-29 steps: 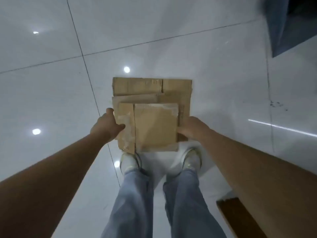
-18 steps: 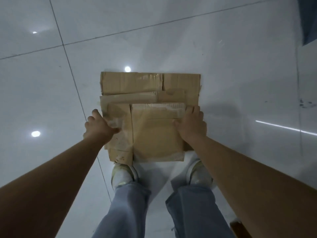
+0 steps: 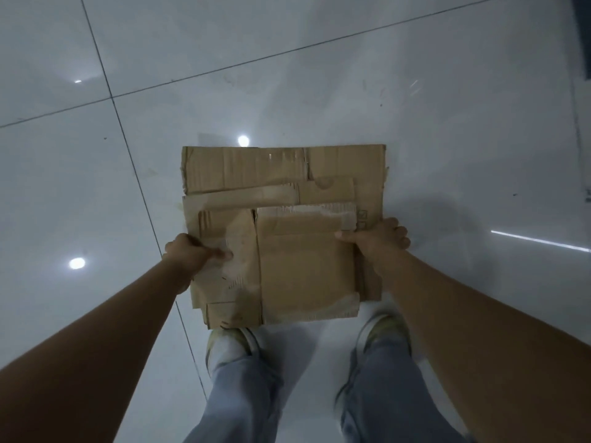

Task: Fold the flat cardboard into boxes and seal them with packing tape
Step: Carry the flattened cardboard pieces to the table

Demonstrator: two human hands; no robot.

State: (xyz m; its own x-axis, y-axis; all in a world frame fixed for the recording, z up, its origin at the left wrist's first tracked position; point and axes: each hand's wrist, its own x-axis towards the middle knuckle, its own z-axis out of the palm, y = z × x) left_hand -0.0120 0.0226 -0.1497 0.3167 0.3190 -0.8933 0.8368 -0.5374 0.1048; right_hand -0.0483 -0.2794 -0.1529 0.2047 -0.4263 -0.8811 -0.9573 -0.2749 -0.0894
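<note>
Flattened brown cardboard sheets [image 3: 307, 266], stacked with worn tape marks, are held level above the glossy white tiled floor [image 3: 447, 123], just beyond the person's pale shoes [image 3: 230, 343]. Left hand [image 3: 188, 254] grips the stack's left edge, thumb on top, fingers curled under. Right hand [image 3: 377, 238] pinches the right edge, thumb across the top sheet, fingers wrapped beneath.

A glossy white tiled floor [image 3: 351, 91] is crossed by dark grout lines [image 3: 224, 67]. Round ceiling-light reflections [image 3: 76, 263] are mirrored in it. A dark object [image 3: 583, 36] is cut off at the upper right edge.
</note>
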